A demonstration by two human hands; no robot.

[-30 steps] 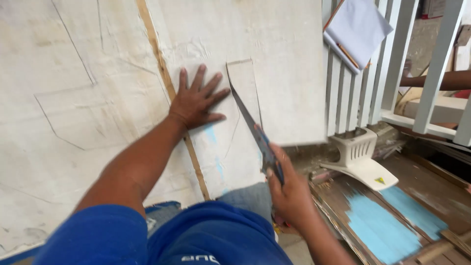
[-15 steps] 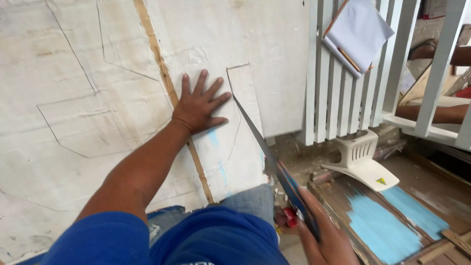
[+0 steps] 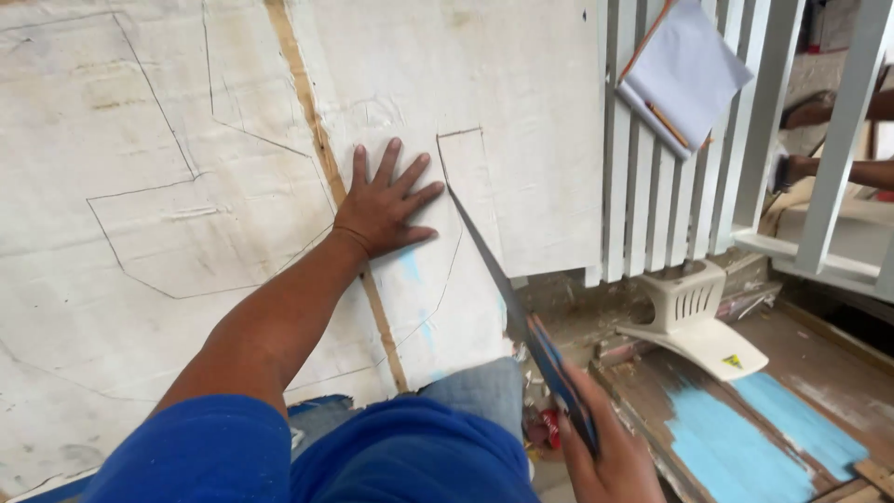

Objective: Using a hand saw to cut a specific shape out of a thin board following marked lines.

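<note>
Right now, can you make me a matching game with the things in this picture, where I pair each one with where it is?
Things:
1. left hand
2. right hand
3. grey notebook with an orange pencil
4. cream plastic fan base

Places:
a. tucked between the white railing slats
b. pressed flat on the pencil-marked white board
c. on the floor below the railing
d. gripping the blue-handled hand saw

Pairs: 1-b, 2-d, 3-a, 4-c
</note>
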